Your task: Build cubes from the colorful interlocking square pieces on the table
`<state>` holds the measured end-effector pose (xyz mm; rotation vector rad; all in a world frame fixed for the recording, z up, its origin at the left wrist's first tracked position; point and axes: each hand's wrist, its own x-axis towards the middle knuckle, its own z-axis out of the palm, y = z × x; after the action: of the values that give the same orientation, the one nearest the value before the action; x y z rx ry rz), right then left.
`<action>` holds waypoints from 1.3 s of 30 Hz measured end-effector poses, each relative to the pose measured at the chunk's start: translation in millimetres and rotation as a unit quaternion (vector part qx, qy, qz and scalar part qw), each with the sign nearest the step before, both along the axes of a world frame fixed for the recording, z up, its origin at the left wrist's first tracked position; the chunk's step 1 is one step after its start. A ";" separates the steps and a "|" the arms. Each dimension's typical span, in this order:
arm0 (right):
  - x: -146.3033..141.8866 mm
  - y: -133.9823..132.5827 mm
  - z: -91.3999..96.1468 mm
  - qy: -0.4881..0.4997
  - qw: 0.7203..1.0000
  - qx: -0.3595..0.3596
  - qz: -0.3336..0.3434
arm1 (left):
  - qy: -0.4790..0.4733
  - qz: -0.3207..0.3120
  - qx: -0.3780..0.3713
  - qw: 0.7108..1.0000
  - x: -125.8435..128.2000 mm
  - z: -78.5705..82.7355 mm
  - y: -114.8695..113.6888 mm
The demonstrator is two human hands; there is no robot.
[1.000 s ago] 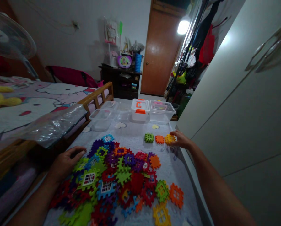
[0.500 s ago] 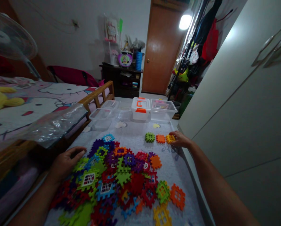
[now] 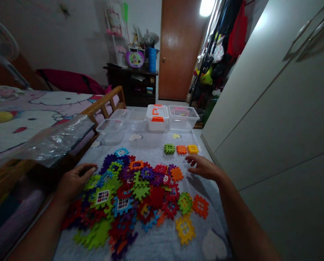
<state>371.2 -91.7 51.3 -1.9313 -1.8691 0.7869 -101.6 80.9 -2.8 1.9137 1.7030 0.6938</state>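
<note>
A heap of colourful interlocking plastic tiles (image 3: 140,190), many with window cutouts, spreads over the cloth in front of me. My left hand (image 3: 76,177) rests at the heap's left edge, thumb and fingers apart, with nothing visible in it. Beyond the heap, a green tile stack (image 3: 169,149), an orange tile stack (image 3: 181,149) and a yellow tile stack (image 3: 192,149) stand in a row. Just on the near side of the yellow one, my right hand (image 3: 201,166) hovers open and holds nothing. A single orange tile (image 3: 177,174) lies at the heap's right edge, to the left of that hand.
Behind the row stand a lidded clear box with orange latches (image 3: 157,117) and an open clear box (image 3: 182,117). Another clear tub (image 3: 110,131) sits at the back left. A wooden bed rail (image 3: 103,105) borders the left side, a pale cabinet (image 3: 273,119) the right.
My right hand has let go of the yellow tile stack and drawn back toward me and slightly left. My left hand has stayed by the heap. The camera view has shifted.
</note>
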 end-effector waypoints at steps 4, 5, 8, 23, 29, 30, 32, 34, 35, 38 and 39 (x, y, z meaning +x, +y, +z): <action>-37.3 -14.7 -11.1 -0.008 0.999 0.034 0.036 | -0.013 -0.010 0.003 1.000 1.0 -0.1 -0.6; -43.0 -15.1 -14.4 -0.013 0.998 0.047 0.037 | -0.018 -0.012 0.007 1.000 1.0 -0.6 -0.4; -51.6 -12.1 -21.5 -0.024 0.996 0.071 0.039 | -0.032 -0.015 0.016 0.999 1.2 -1.3 -0.4; -22.9 -14.5 -27.1 -0.088 0.993 0.055 -0.055 | -0.022 -0.012 0.019 1.000 -0.2 -3.1 0.2; -13.8 -18.9 -15.2 -0.069 0.994 0.047 -0.076 | -0.023 -0.020 0.019 0.999 -2.5 -6.5 1.3; -11.6 -21.9 -10.3 -0.074 0.994 0.036 -0.074 | -0.021 -0.020 0.021 0.999 -3.2 -7.4 1.9; -9.5 -31.2 -0.2 -0.085 0.995 -0.012 -0.053 | -0.016 -0.022 0.022 0.999 -4.5 -9.0 3.1; -12.1 -44.0 8.4 -0.090 0.992 -0.081 -0.028 | -0.010 -0.020 0.021 1.000 -5.3 -9.5 3.8; -15.3 -51.4 11.6 -0.092 0.989 -0.111 -0.021 | -0.008 -0.018 0.020 1.000 -5.5 -9.2 4.0; -30.5 -73.6 15.8 -0.103 0.984 -0.145 -0.015 | -0.004 -0.019 0.018 1.000 -4.8 -7.3 3.7; -36.1 -80.2 15.3 -0.108 0.984 -0.141 -0.013 | -0.004 -0.021 0.018 1.000 -4.3 -6.5 3.5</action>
<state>335.0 -171.9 66.6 -2.2909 -1.9361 0.9073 -105.9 84.4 -9.3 1.9624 1.6506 0.7203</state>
